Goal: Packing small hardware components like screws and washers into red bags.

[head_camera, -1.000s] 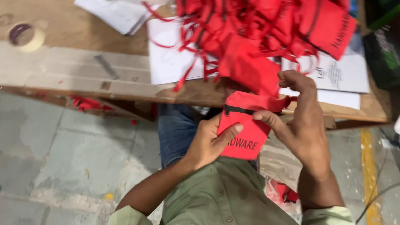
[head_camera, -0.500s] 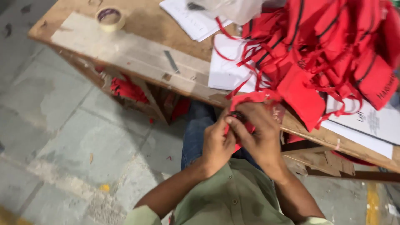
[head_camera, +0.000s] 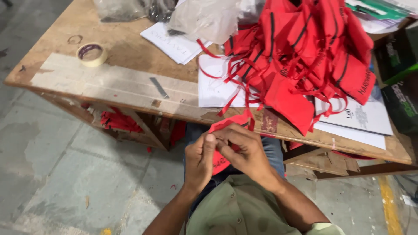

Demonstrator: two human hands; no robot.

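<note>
— One red drawstring pouch [head_camera: 221, 162] is in hand, held just below the near edge of the wooden table [head_camera: 130, 56], over the person's lap.

— How is it gripped?

— Both hands are closed on it. The left hand [head_camera: 198, 163] pinches the upper part between thumb and fingers; the right hand [head_camera: 244, 153] curls over it from the other side, fingers folded tight, so most of the cloth is hidden. A loose red tie [head_camera: 230, 122] rises from between the hands toward the table edge.

— Which step would you call it?

— By my reading, the mouth of the pouch is being worked: the fingers sit at the top where the cord runs, not at the body. Whether it is being drawn shut or opened I cannot tell.

— And what does the next move ask for?

— A firm pinch on the cloth with one hand while the other pulls the tie cleanly, I judge, keeping it free of the ties dangling off the pile.

— What pile?

— A heap of like red pouches [head_camera: 305, 52] with black trim lies on the table beyond the hands, its cords trailing over white paper sheets [head_camera: 217, 82].

— Anything else about?

— A roll of tape [head_camera: 91, 54] stands well apart on the left of the table, a clear plastic bag [head_camera: 204, 19] lies at the far side, and red scraps [head_camera: 117, 122] sit on a shelf beneath.
</note>
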